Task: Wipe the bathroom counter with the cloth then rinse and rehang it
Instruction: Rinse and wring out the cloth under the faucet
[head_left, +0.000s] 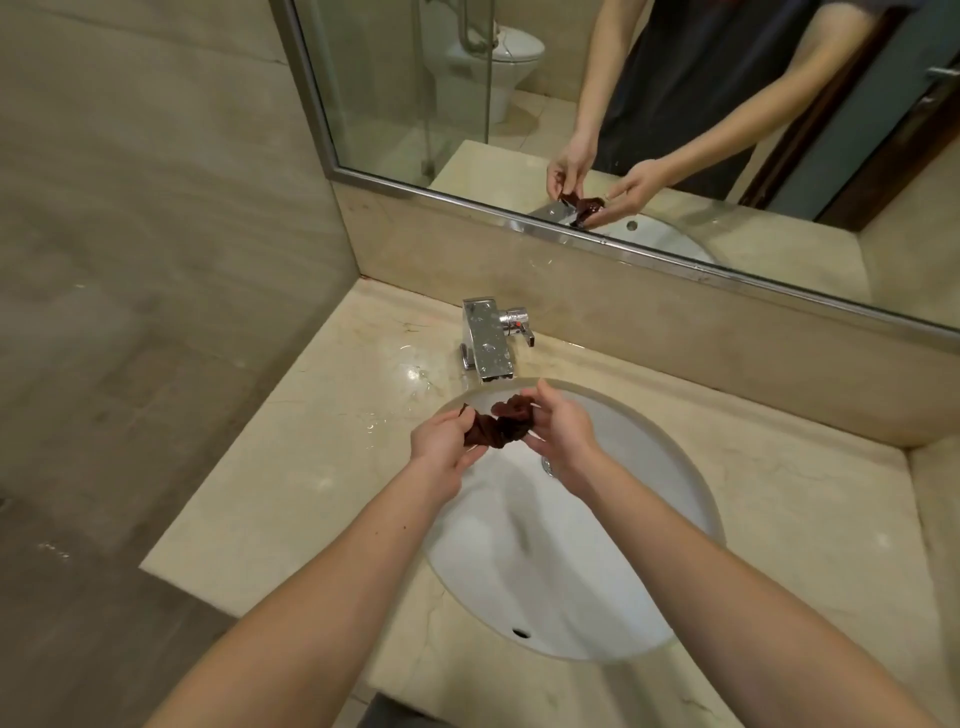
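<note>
A small dark brown cloth (498, 427), bunched and twisted, hangs between both hands over the far side of the white sink basin (613, 587). My left hand (441, 447) grips its left end and my right hand (558, 434) pinches its right end. The chrome tap (488, 340) stands just behind the hands, and no water stream is visible. The beige marble counter (291, 483) around the basin carries water drops near the tap.
A framed mirror (675, 130) runs along the back wall and reflects the hands, a toilet and a glass partition. The counter's left edge (192, 566) drops to a dark floor. A tiled wall stands to the left.
</note>
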